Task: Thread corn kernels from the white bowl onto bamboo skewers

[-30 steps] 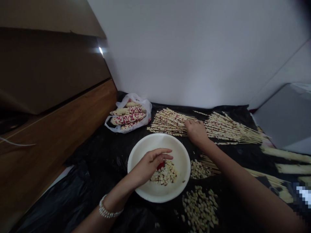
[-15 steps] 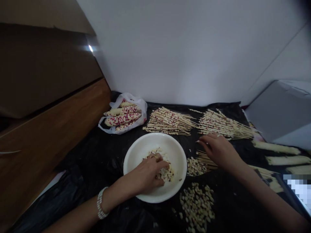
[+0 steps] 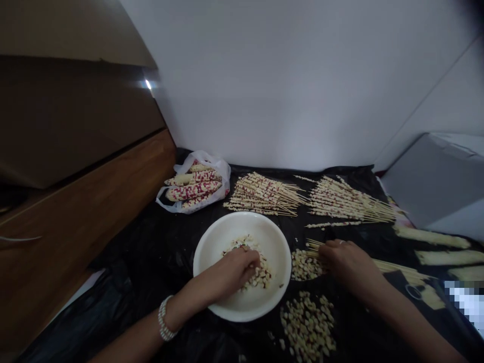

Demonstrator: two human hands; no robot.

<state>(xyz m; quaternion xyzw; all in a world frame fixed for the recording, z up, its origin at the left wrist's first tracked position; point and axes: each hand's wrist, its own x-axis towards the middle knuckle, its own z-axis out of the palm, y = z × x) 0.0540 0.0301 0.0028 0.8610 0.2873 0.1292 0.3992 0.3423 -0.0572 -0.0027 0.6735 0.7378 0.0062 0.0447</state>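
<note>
My left hand [image 3: 238, 269] is inside the white bowl [image 3: 206, 262], its fingers curled down into loose corn kernels [image 3: 262, 278]; the fingertips are partly hidden. My right hand [image 3: 348, 264] rests over a bundle of bare wooden skewers [image 3: 313, 247], fingers pressed together around their ends. Just beyond that hand lies a single skewer threaded with kernels [image 3: 333, 225]. A small pile of kernels [image 3: 304, 265] sits between the bowl and the skewers, and a larger pile [image 3: 308, 325] is nearer me.
Two stacks of threaded skewers [image 3: 260, 194] [image 3: 340, 199] lie at the back. Left of them, a plastic bag [image 3: 226, 176] holds red-and-white corn cobs [image 3: 194, 190]. Stripped cobs [image 3: 434, 237] lie at the right. Black plastic sheeting [image 3: 151, 252] covers the surface, with a white wall [image 3: 283, 91] behind.
My right hand has moved down and nearer from beside the threaded stack to the bare skewers, uncovering the single threaded skewer. My left hand's fingers have drawn closer together in the bowl.
</note>
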